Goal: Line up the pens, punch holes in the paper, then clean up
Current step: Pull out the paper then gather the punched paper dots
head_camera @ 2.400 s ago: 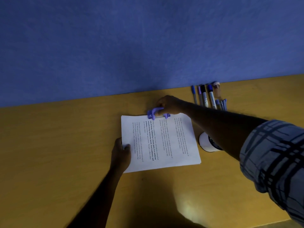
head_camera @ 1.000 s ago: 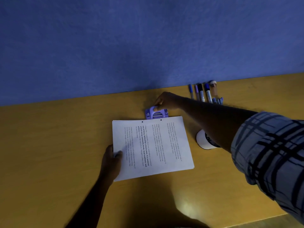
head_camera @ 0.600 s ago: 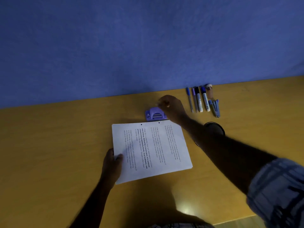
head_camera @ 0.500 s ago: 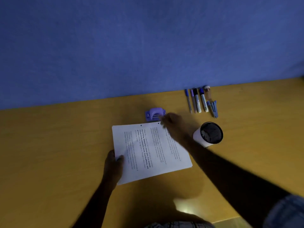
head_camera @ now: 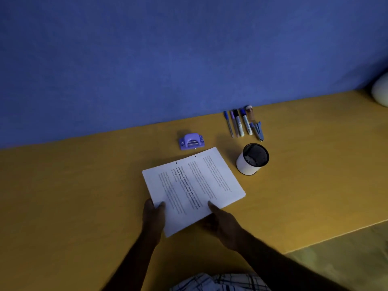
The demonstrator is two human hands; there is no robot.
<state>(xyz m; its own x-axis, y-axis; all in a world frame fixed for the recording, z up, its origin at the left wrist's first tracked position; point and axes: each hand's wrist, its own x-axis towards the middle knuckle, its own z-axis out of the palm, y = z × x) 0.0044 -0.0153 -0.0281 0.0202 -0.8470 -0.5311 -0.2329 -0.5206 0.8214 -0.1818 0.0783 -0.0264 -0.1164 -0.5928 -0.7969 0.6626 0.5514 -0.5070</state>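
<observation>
- Head view, writing: the paper carries several blocks of printed text running crosswise to the viewer, with one bolder line through the middle; the print is too small and dim to read. The white barrels of two markers show dark marks that cannot be read either.
- Head view, the paper: a thin white stack, lying turned at an angle on the yellow table, its far-right corner pointing toward the cup. Two small dark punched holes sit along its far edge. The sheet edges fan slightly at the right side.
- Head view, the hole punch: small, lilac, sitting on the table just beyond the paper's far edge, apart from it. A tiny pale speck lies at its near side.
- Head view, the pens: a row of pens and markers laid side by side at the far edge of the table against the blue wall, caps toward the wall; a blue-grey stapler-like tool lies at the right end of the row.
- Head view, the cup: white with a dark inside, upright, right of the paper and near the pens.
- Head view, grip: the left hand pinches the paper's near-left corner, thumb on top, fingers under the sheets. The right hand holds the near edge, thumb pressed on top of the page and the rest of the hand below the edge.
</observation>
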